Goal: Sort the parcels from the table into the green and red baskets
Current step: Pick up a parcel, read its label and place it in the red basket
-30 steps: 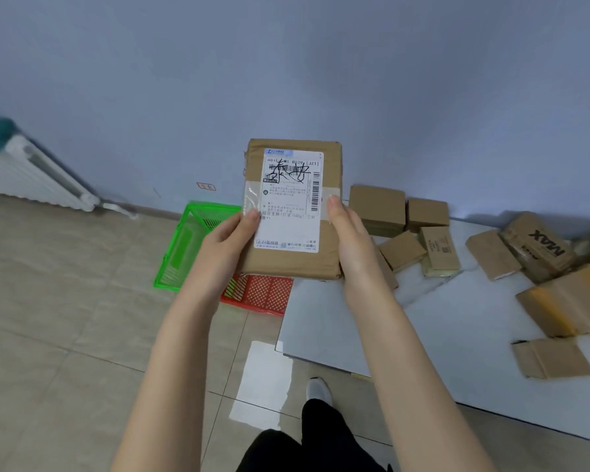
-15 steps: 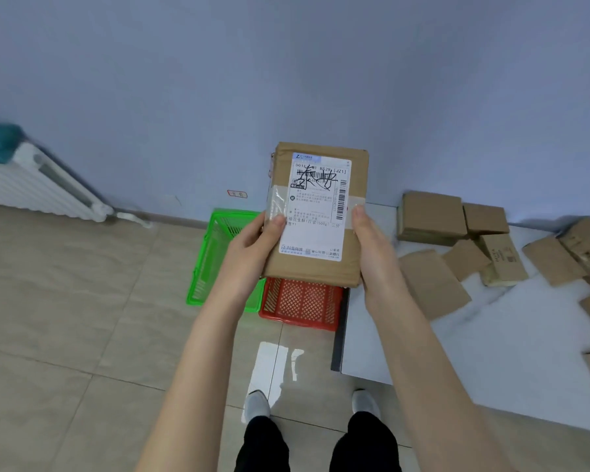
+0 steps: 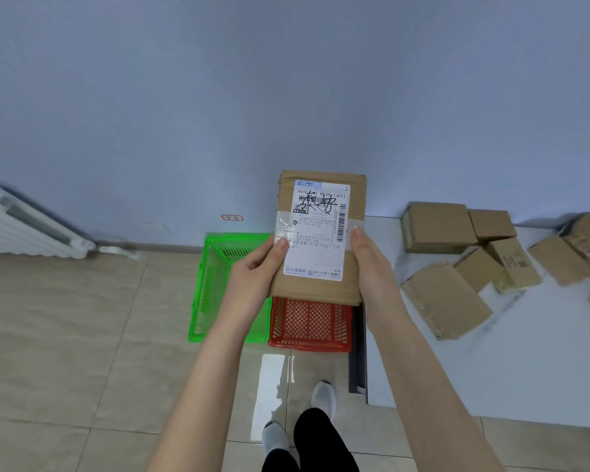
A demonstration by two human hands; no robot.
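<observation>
A person is holding a flat brown cardboard parcel (image 3: 321, 240) upright above the green plastic basket (image 3: 215, 294) and red plastic basket (image 3: 309, 327), left hand (image 3: 256, 277) and right hand (image 3: 372, 264) gripping its side edges, its white label facing them, probably for reading.

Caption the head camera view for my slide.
Left hand and right hand hold a labelled parcel above green basket and red basket.

A flat brown parcel (image 3: 321, 287) with a white label is held upright by the left hand (image 3: 256, 277) and right hand (image 3: 372, 267) above the red basket (image 3: 309, 345), just right of the green basket (image 3: 198, 301); other parcels (image 3: 438, 226) lie on the table (image 3: 491, 362) at right.
</observation>
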